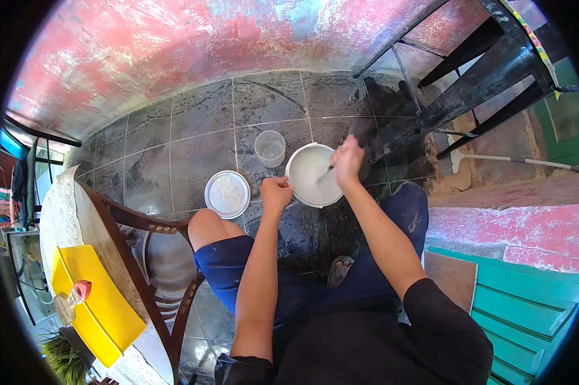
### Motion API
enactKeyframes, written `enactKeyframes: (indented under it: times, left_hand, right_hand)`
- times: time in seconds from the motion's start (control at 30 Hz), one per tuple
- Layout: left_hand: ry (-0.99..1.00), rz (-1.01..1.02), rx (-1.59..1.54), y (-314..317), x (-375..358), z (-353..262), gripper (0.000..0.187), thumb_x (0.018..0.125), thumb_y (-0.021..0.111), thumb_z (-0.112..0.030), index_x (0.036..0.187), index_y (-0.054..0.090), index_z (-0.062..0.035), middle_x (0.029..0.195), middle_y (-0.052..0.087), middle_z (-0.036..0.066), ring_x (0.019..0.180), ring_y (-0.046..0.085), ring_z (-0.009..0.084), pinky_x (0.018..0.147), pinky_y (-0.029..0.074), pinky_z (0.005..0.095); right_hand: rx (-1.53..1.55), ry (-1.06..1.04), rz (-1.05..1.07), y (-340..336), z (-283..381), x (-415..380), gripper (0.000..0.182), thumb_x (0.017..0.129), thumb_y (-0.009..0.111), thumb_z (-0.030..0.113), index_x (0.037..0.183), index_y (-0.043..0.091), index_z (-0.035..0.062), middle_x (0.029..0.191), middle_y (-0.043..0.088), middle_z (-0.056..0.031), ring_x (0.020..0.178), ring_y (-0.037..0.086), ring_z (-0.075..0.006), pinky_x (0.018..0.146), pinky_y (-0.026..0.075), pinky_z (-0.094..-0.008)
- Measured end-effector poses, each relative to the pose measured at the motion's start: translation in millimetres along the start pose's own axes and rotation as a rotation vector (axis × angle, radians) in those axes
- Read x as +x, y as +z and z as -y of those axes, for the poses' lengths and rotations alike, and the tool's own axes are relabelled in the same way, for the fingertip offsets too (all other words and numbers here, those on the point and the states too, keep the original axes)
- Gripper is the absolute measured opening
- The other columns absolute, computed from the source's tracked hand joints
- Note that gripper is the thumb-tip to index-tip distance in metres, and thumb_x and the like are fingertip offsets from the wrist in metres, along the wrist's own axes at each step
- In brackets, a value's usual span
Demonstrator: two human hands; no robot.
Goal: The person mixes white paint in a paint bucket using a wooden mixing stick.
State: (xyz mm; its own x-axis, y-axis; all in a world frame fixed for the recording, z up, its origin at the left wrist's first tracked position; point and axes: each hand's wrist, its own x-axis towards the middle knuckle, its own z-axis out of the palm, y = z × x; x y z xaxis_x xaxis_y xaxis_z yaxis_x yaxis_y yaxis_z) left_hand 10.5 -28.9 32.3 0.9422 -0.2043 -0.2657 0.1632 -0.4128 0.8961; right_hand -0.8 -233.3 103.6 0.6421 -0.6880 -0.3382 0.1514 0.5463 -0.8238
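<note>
A white bucket (305, 203) of white paint-like liquid (307, 165) stands on the floor between my knees. My left hand (276, 194) is closed on the bucket's left rim, fingers pinching the edge. Over the right side of the bucket, my right hand (348, 160) is wrapped round a thin stirring tool (326, 173) that slants down into the liquid. Its lower end is blurred and sunk, so its exact kind cannot be made out. A clear plastic cup (269, 149) stands just beyond, to the left. Nearer me lies a round white lid (228, 194) smeared with white.
On the left is a wooden chair (155, 221) and a worn table (65, 205) holding a yellow tray (103, 308) and a paintbrush (74, 300). A dark stool (475, 77) rises at the right. A long-handled tool (495, 158) lies behind it. The patchy pink wall (174, 45) borders the tiles.
</note>
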Motion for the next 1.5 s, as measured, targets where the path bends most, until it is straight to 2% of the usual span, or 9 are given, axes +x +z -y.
enactKeyframes:
  times: [0.23,0.37,0.53,0.63,0.77,0.9,1.07,1.33,1.5]
  left_hand:
    - [0.047,0.026,0.123,-4,-2,-10,0.021,0.074,0.076,-0.001,0.094,0.074,0.0036,0.067,0.069,0.008,0.06,0.067,0.0125,0.055,0.052,0.0283]
    - [0.041,0.007,0.122,-6,-6,-18,0.02,0.075,0.076,-0.001,0.094,0.074,0.0032,0.066,0.069,0.009,0.059,0.067,0.0127,0.055,0.052,0.028]
    - [0.055,0.011,0.15,-3,-5,-10,0.023,0.075,0.076,-0.001,0.097,0.073,0.004,0.068,0.07,0.008,0.06,0.067,0.0132,0.056,0.053,0.0283]
    - [0.039,0.013,0.099,-3,-2,-9,0.026,0.075,0.076,-0.001,0.1,0.072,0.0043,0.07,0.07,0.008,0.061,0.067,0.0134,0.057,0.053,0.0286]
    - [0.019,0.009,0.128,-2,-2,-10,0.029,0.075,0.075,0.0,0.104,0.072,0.0037,0.071,0.07,0.009,0.062,0.068,0.0133,0.057,0.053,0.0281]
    - [0.022,0.046,0.16,-7,-8,-19,0.03,0.075,0.075,0.0,0.105,0.071,0.0035,0.072,0.071,0.009,0.062,0.068,0.0145,0.058,0.053,0.0281]
    - [0.02,0.006,0.131,-5,-7,-18,0.03,0.075,0.076,-0.003,0.104,0.071,0.0032,0.07,0.071,0.009,0.061,0.068,0.0147,0.058,0.053,0.0289]
    - [0.045,-0.007,0.144,-4,-5,-16,0.027,0.075,0.075,-0.003,0.101,0.072,0.0025,0.069,0.071,0.01,0.06,0.068,0.0148,0.058,0.053,0.0292]
    - [0.098,-0.057,0.217,-2,-9,-16,0.024,0.075,0.076,-0.005,0.098,0.073,0.0016,0.067,0.07,0.01,0.06,0.068,0.0154,0.06,0.052,0.0302]
  right_hand:
    - [-0.714,-0.282,-0.096,-6,-14,0,0.051,0.101,0.042,0.033,0.053,0.036,0.0147,0.047,0.038,0.001,0.039,0.037,-0.0112,0.041,0.03,-0.0307]
    - [-0.005,-0.086,0.174,0,-9,-2,0.052,0.101,0.043,0.033,0.054,0.041,0.0103,0.049,0.042,0.0009,0.041,0.04,-0.0116,0.04,0.028,-0.033]
    - [-0.698,-0.469,-0.014,1,-8,-5,0.053,0.102,0.042,0.034,0.054,0.032,0.0135,0.045,0.032,0.0038,0.04,0.035,-0.0097,0.04,0.026,-0.0288]
    - [-0.262,0.049,0.122,5,-12,-18,0.053,0.102,0.042,0.034,0.054,0.032,0.0134,0.046,0.033,0.0035,0.04,0.034,-0.0095,0.04,0.026,-0.0289]
    - [-0.105,-0.29,0.049,15,-2,-5,0.053,0.102,0.043,0.032,0.054,0.031,0.0143,0.047,0.032,0.0036,0.04,0.031,-0.0083,0.041,0.025,-0.0285]
    - [-0.811,-0.461,0.036,-2,-13,-7,0.053,0.102,0.043,0.03,0.053,0.032,0.0135,0.048,0.033,0.0034,0.041,0.032,-0.008,0.042,0.026,-0.0286]
    - [-0.025,-0.073,0.027,11,-9,-9,0.052,0.102,0.043,0.031,0.055,0.027,0.0152,0.047,0.029,0.0041,0.04,0.029,-0.0083,0.041,0.025,-0.0301]
    - [-0.711,-0.345,0.034,-14,-26,7,0.055,0.101,0.04,0.035,0.054,0.043,0.0068,0.048,0.043,-0.003,0.04,0.041,-0.0144,0.041,0.031,-0.0364]
    - [0.046,-0.107,0.036,-1,-5,4,0.056,0.1,0.041,0.033,0.052,0.043,0.0049,0.045,0.043,-0.0043,0.04,0.043,-0.0155,0.042,0.03,-0.0386]
